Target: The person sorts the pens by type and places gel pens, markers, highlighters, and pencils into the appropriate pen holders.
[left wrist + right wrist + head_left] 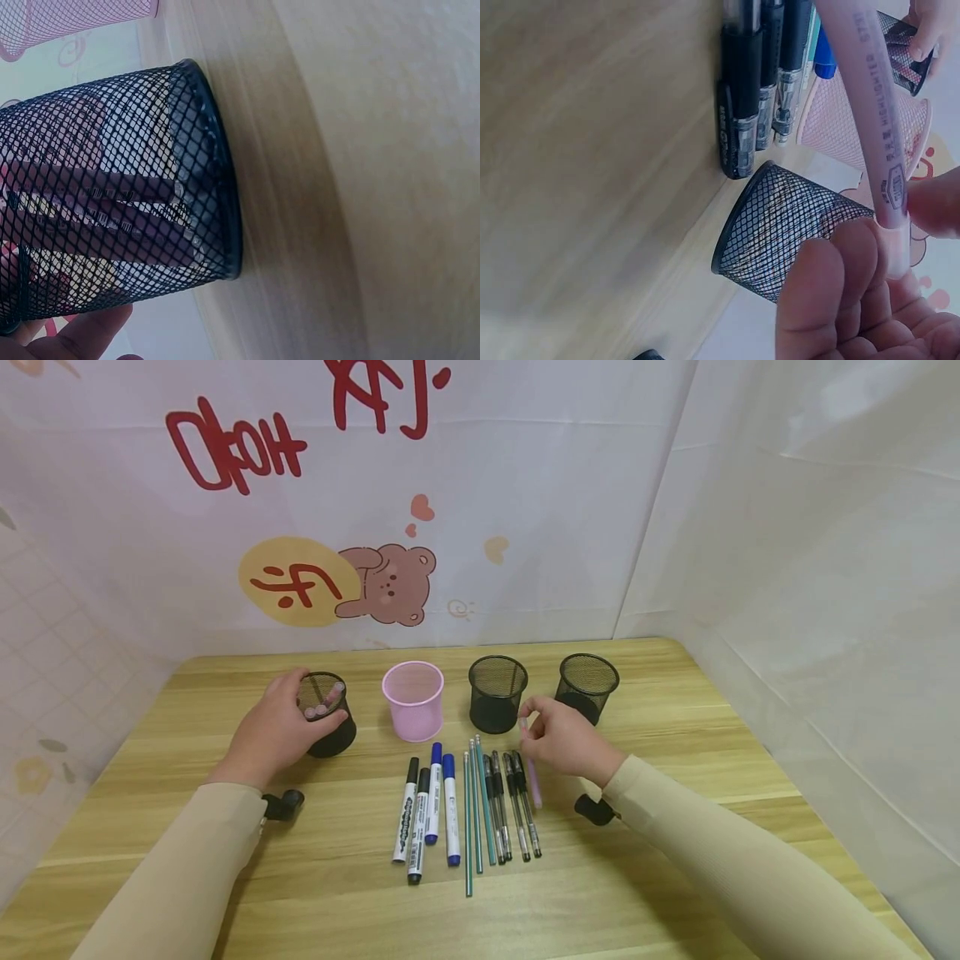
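While the left fingers (291, 683) grip a black mesh cup (334, 742), the right fingers (810, 281) pinch a pink highlighter (870, 101).

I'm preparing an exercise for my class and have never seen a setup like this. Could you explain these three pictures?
No machine is at work: the left grip and right grip are a person's bare hands. The wide picture comes from a camera worn on the head, looking forward and down; the other two come from cameras on the wrists, each watching one hand's work. The left grip holds a black mesh cup with pinkish highlighters inside. The right grip pinches another pinkish highlighter near one end. On the table lie four markers, three green pencils and four black pens, with a pink cup and two more black cups standing behind them.
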A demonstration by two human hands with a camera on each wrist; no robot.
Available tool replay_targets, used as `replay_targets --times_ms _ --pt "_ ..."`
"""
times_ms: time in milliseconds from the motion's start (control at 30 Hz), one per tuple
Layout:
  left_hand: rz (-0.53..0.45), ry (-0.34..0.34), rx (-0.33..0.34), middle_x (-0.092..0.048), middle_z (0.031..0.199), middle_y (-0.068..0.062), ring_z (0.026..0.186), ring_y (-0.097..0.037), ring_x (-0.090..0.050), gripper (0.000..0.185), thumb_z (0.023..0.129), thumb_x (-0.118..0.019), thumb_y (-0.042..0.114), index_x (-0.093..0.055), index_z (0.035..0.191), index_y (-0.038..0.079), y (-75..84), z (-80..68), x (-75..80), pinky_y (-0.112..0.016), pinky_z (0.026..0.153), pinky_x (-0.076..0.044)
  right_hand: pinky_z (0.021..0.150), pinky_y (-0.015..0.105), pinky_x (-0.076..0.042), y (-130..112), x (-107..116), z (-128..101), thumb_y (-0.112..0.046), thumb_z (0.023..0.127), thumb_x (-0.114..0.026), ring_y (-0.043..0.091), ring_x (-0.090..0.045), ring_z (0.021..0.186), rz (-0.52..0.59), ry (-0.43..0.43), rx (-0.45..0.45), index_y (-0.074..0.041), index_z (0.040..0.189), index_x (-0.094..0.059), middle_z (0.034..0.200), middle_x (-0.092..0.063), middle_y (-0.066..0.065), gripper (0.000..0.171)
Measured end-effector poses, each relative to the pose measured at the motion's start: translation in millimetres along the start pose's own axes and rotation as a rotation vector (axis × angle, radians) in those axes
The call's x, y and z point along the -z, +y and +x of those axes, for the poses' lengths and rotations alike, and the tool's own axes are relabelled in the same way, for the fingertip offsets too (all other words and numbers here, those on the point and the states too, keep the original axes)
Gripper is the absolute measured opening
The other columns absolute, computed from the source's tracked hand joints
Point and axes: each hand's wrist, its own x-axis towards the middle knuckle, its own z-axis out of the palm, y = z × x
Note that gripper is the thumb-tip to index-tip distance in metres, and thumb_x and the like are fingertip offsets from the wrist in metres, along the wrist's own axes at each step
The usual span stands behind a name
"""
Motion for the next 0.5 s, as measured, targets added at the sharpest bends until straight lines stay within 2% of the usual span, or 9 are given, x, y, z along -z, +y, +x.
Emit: replay_targets --times_ms 233,500 --pt "-0.001 0.001 -0.002 -0.038 0.158 -0.029 0.128 -0.048 -0.051 0.100 0.092 -0.071 0.063 -0.029 0.161 0.004 -1.5 0.5 -0.8 -0.071 0.104 -0.047 0.056 0.028 -0.042 -5.5 0.1 -0.3 -0.009 0.094 -0.068 0.013 -0.052 0.061 0.030 0.033 0.041 -0.005 0.120 -0.059 0.077 -0.066 0.001 0.028" --pt "0.004 0.002 -0.004 -0.040 0.156 -0.029 0.127 -0.047 -0.052 0.100 0.092 -0.070 0.064 -0.030 0.160 0.004 -1.8 0.9 -0.7 -0.071 0.103 -0.047 0.061 0.029 -0.046 -13.1 -2.3 2.6 -0.009 0.093 -0.069 0.014 -0.059 0.068 0.063 0.095 0.057 -0.009 0.123 -0.058 0.083 -0.070 0.002 0.032"
